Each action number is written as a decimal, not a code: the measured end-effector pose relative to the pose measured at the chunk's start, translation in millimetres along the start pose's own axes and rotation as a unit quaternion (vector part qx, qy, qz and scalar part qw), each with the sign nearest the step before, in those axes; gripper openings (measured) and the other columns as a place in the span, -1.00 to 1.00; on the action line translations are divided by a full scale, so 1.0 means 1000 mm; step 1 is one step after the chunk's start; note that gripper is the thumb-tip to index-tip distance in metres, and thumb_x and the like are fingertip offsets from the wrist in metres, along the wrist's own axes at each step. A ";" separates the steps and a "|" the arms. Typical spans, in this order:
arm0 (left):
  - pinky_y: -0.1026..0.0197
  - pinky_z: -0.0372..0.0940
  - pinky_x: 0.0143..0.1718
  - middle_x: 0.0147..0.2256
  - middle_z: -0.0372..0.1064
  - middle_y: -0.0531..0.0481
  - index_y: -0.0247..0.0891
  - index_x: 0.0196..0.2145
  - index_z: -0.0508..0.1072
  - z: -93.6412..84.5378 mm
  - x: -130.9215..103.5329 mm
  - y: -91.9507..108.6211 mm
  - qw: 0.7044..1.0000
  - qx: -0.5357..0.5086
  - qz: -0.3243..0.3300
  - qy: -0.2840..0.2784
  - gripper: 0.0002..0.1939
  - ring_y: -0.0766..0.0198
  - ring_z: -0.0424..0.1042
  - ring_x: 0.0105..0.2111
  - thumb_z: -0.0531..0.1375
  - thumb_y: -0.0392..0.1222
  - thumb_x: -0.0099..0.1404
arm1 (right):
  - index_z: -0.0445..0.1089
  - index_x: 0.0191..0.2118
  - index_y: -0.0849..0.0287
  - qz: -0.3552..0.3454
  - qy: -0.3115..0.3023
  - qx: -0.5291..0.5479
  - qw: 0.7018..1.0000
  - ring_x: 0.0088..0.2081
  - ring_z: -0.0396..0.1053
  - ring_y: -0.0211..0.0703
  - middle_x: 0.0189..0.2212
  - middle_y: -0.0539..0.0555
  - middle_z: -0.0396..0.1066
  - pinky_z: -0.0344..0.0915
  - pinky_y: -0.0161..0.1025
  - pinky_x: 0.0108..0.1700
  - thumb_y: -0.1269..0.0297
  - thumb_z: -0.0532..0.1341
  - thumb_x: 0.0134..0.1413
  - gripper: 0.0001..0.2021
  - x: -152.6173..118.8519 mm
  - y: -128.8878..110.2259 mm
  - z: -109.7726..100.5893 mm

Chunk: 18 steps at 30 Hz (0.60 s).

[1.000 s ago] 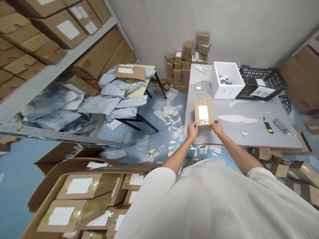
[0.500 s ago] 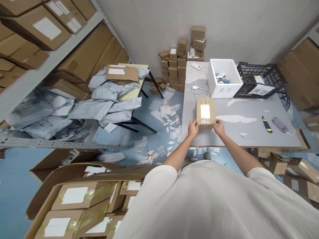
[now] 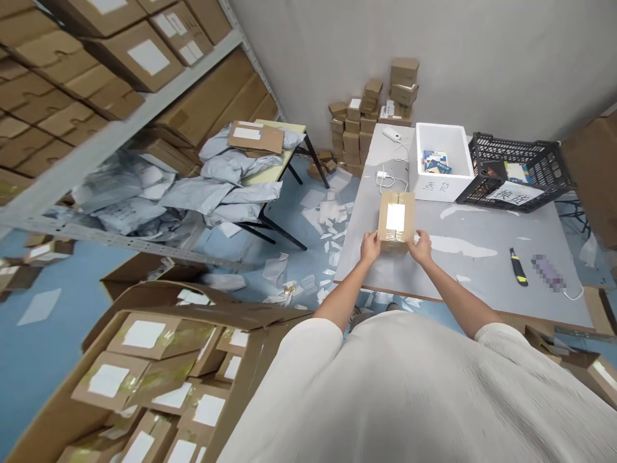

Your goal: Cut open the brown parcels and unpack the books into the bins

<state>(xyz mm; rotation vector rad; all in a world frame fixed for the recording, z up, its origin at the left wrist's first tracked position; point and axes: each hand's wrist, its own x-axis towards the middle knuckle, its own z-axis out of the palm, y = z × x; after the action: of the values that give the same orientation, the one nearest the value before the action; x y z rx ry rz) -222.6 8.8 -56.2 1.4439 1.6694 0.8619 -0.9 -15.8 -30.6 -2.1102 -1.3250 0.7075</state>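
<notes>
A small taped cardboard box (image 3: pixel 403 233) with a white label on top is at the left part of the grey table (image 3: pixel 463 283). My left hand (image 3: pixel 371 247) grips its near left corner, fingers closed against the side. On the opposite near corner, my right hand (image 3: pixel 421 247) holds the same box with bent fingers. Whether the box rests on the table or is slightly raised, I cannot tell. Behind it lie a white cable and a white plug (image 3: pixel 382 175).
Beyond the box stand a white foam bin (image 3: pixel 441 188) and a black crate (image 3: pixel 547 157). A cutter (image 3: pixel 518 267) lies right. To the left, a large carton (image 3: pixel 270 319) holds labelled boxes; grey parcels (image 3: pixel 226 166) cover a small table. Paper scraps litter the floor.
The view has turned left, showing more of the large carton and left floor. Both hands still hold the box, which sits slightly nearer the table's left edge in view.
</notes>
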 end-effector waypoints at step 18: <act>0.01 0.48 0.17 0.11 0.50 -0.22 -0.19 0.16 0.59 -0.165 -0.126 -0.097 0.948 -0.040 -0.077 0.306 -0.70 0.09 0.61 -0.04 0.24 -0.20 0.54 | 0.49 0.22 0.04 -0.356 -0.208 -0.056 0.909 0.33 0.23 0.39 0.37 0.31 0.31 0.26 0.36 0.32 0.16 0.16 0.28 -0.56 -0.087 -0.145 0.131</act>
<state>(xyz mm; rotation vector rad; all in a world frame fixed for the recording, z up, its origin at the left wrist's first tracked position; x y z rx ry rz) -403.3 -131.8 -45.7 1.0215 2.1282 1.3638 -214.3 -19.6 -12.2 -1.3958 -2.2377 0.7791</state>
